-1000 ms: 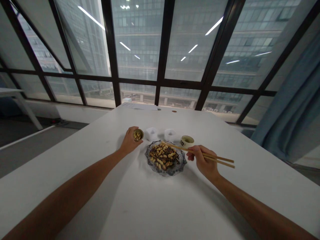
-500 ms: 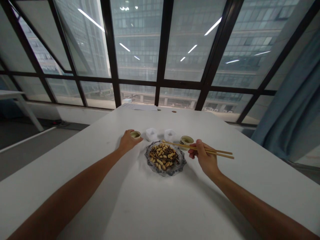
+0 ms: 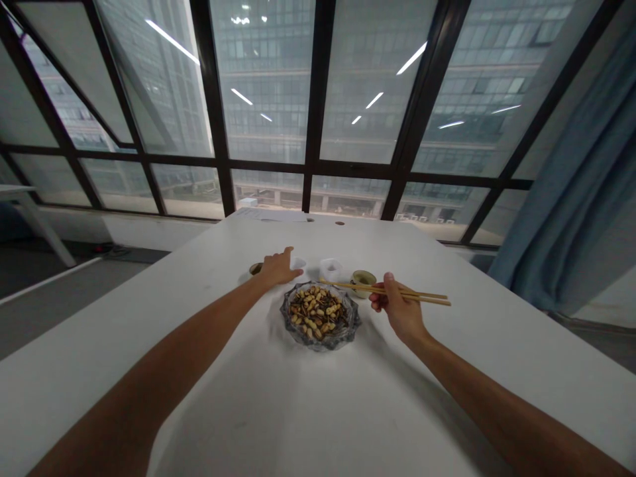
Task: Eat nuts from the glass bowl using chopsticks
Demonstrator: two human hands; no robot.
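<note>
My left hand (image 3: 279, 267) reaches over the far left side of the bowl, thumb and index finger apart, beside a small white dish (image 3: 299, 264) that it partly covers. Just left of the hand sits a small greenish cup (image 3: 255, 268), also partly hidden. In my right hand (image 3: 397, 306) is a pair of wooden chopsticks (image 3: 422, 296), their tips pointing left above the far rim of a clear faceted glass bowl (image 3: 348, 336). Peanuts in shells (image 3: 318, 305) and dark seeds lie mixed inside it. Whether the tips pinch anything I cannot tell.
A second white dish (image 3: 330, 268) and another greenish cup (image 3: 363, 280) stand behind the bowl on the white table (image 3: 318, 411). Paper sheets (image 3: 278, 215) lie at the far edge. Windows (image 3: 268, 86) are beyond, with a blue curtain (image 3: 561, 179) at right.
My left hand has let go of the left cup and moved right to the white dish. The right hand still holds the chopsticks over the bowl's rim; the whole view has shifted slightly.
</note>
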